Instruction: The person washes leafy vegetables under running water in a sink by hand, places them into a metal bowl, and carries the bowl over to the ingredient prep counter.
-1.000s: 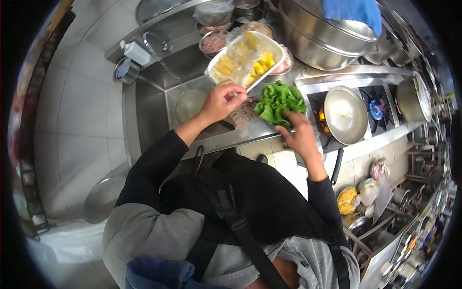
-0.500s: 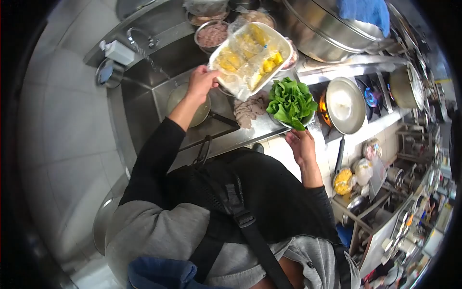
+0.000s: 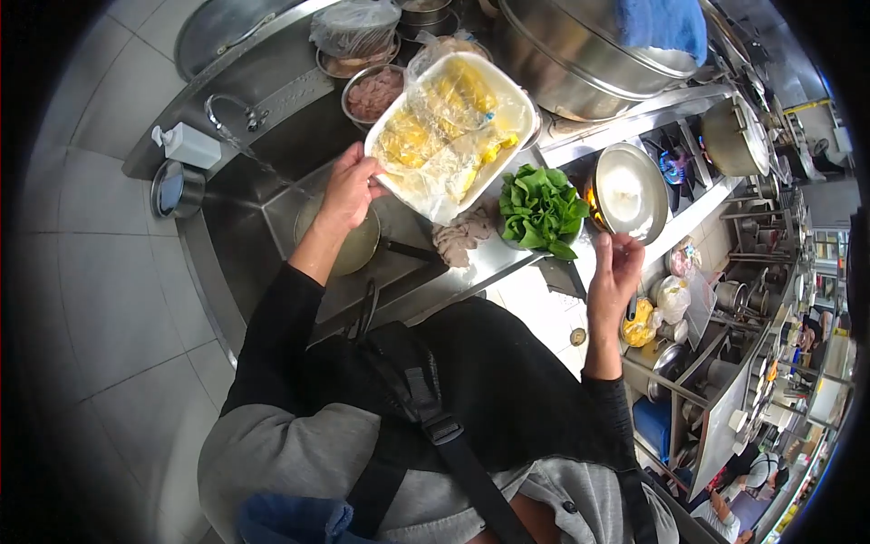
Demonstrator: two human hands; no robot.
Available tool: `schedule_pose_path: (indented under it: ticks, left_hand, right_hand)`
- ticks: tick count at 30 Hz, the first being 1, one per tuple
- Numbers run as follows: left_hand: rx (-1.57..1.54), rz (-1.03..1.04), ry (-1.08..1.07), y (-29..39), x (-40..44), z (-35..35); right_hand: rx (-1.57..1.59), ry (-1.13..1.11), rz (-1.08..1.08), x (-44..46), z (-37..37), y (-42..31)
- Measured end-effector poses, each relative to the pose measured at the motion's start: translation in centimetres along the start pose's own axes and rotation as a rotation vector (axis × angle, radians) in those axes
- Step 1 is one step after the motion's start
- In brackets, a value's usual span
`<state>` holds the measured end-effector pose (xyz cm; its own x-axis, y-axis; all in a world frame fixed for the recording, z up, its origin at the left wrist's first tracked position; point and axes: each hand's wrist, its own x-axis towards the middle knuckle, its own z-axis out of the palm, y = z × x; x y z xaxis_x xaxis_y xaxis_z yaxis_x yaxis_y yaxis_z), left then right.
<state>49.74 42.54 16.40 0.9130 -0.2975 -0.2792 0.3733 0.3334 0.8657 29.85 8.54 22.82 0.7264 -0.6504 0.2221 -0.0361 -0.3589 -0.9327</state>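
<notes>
My left hand [image 3: 348, 192] is closed on the near-left rim of a white tray [image 3: 523, 122], which is tilted and holds clear plastic bags of yellow food [image 3: 408, 140]. My right hand [image 3: 616, 279] is raised near the frying pan [image 3: 632, 192] on the lit stove. Its thumb and fingers are loosely bent and apart, with nothing visible between them. It covers part of the pan's handle in this view. Left of the pan, a bowl of green leaves [image 3: 542, 213] stands by the counter edge, and a crumpled greyish cloth [image 3: 462, 238] lies beside it.
Water runs from the faucet [image 3: 217, 113] into the sink [image 3: 240, 236], where another pan [image 3: 340, 238] sits. A bowl of pinkish meat [image 3: 374, 93] and a large steel pot [image 3: 580, 68] stand behind the tray. A lidded pot [image 3: 732, 136] is at the right burner.
My right hand has moved from beside the leafy greens rightward to the frying pan's handle area. The tray in my left hand looks nearer and slightly left, as the whole view has shifted.
</notes>
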Motion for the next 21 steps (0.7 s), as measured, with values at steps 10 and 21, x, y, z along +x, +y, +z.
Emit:
schedule_pose_path:
  ticks: [10, 21]
  left_hand:
    - [0.06, 0.442, 0.092, 10.2, -7.4, -4.0]
    - [0.262, 0.926, 0.224, 13.5, -12.2, -7.6]
  right_hand:
    - [0.104, -1.575, -0.279, 6.7, 19.3, -15.9]
    - [0.15, -1.506, -0.603, 4.4, 26.8, -21.2]
